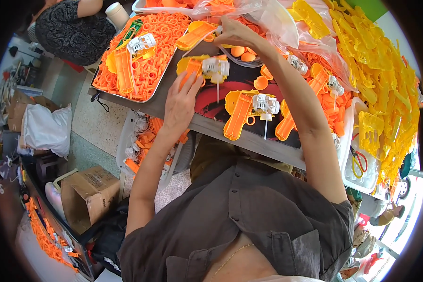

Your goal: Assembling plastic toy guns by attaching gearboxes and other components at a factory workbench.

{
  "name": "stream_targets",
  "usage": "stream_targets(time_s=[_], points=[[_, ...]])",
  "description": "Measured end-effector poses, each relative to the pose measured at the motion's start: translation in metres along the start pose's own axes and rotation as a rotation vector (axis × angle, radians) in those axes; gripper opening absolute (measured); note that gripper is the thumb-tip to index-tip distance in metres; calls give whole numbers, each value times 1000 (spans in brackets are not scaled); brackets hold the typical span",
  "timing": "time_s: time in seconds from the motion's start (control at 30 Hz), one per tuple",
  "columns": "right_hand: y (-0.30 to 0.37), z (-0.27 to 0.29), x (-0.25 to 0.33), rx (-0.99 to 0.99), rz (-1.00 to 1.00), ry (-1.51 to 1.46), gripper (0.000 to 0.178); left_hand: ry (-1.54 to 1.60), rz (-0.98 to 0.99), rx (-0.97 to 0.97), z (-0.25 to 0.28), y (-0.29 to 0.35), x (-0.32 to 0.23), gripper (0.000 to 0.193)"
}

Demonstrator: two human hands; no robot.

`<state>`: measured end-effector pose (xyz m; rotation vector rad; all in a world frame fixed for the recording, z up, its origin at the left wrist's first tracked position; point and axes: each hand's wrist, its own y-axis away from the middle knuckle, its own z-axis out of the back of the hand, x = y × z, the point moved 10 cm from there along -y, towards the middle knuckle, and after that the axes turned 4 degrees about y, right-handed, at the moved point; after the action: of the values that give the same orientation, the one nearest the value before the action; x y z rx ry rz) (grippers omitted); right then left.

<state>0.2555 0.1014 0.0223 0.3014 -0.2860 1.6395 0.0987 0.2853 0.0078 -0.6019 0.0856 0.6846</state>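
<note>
My left hand (181,101) has its fingers over the orange grip of a toy gun half (215,69), which has a yellow body and a white mechanism and is slightly blurred. My right hand (235,33) reaches to the far side, its fingers bent together beside the end of another orange and yellow toy gun half (196,35). What those fingers hold, if anything, is hidden. Two similar assemblies lie nearer the right forearm: one toy gun half (239,115) on the dark red-patterned mat (211,101), and another toy gun half (286,123) partly behind the arm.
A metal tray (148,91) of small orange parts stands left, with one assembly on top. Behind the right arm are a clear bowl (249,58) of orange pieces and plastic bags. Yellow shells (380,70) pile up at right, above red-and-yellow-handled scissors (359,163). Another person (73,33) sits far left.
</note>
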Motion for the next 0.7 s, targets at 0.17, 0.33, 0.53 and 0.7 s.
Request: stream_targets(time_s=[0.17, 0.33, 0.53, 0.7], points=[[24, 21, 31, -55, 108, -121, 73, -43, -56, -42, -31, -59, 26, 44], [60, 0, 69, 23, 167, -118, 70, 81, 146, 107, -37, -40, 34, 31], [107, -51, 99, -2, 297, 77, 50, 319, 114, 103, 21, 70, -33, 36], [107, -63, 105, 144, 187, 81, 67, 413, 120, -49, 54, 110, -27, 33]])
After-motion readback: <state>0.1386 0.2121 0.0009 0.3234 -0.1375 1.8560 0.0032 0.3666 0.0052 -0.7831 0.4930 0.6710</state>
